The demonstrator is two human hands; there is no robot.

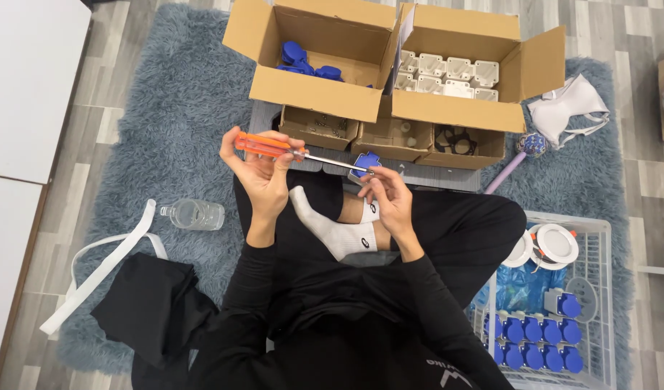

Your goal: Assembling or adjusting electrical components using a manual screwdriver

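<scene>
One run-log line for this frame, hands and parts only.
left hand: grips orange-handled screwdriver | right hand: holds blue part at screwdriver tip | white basket: finished blue parts

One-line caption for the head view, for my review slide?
Seated cross-legged, left hand holds orange-handled screwdriver to a small blue part in right hand.

The person wears black long sleeves, black trousers and white socks.
</scene>
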